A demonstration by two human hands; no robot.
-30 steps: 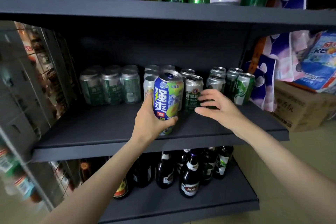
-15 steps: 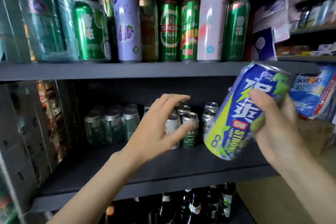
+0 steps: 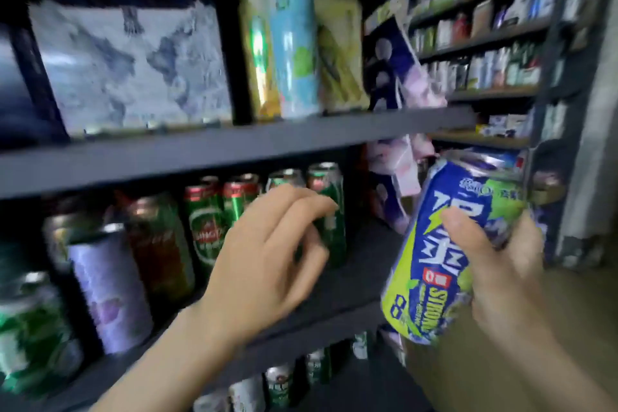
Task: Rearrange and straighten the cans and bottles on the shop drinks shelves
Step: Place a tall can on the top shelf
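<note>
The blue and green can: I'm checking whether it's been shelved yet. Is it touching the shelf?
Apart. The head view shows the blue and green can tilted in the right hand, off the shelf.

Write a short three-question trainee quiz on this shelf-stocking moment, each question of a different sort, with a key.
1. True or false: the right hand grips the blue and lime can.
2. Which way does that can lean? A) upright B) tilted C) upside down
3. Fill in: the left hand reaches toward the tall ______ cans at the right end of the middle shelf, holding nothing.

Key: 1 true; 2 B; 3 green.
</note>
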